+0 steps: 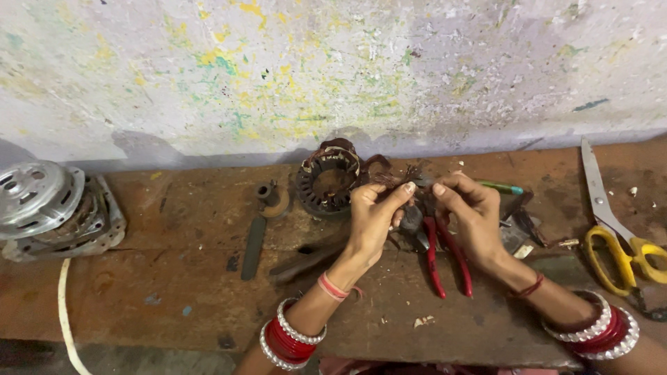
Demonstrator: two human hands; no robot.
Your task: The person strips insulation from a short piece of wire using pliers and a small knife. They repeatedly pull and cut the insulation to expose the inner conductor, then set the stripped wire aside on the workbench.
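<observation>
My left hand (375,215) and my right hand (472,215) are raised together over a worn wooden bench (174,278). Both pinch a small tangle of dark copper wire (415,178) between thumb and fingers. The wire runs back toward a round motor stator (326,182) standing by the wall, just left of my left hand. Red-handled pliers (445,260) lie on the bench under my hands. Both wrists wear red and white bangles.
A silver motor housing (48,208) with a white cord (66,312) sits at far left. A dark flat tool (253,246) and a small spindle (271,198) lie left of the stator. Yellow-handled scissors (615,229) lie at right; a green pen (504,187) near the paint-flecked wall (333,69).
</observation>
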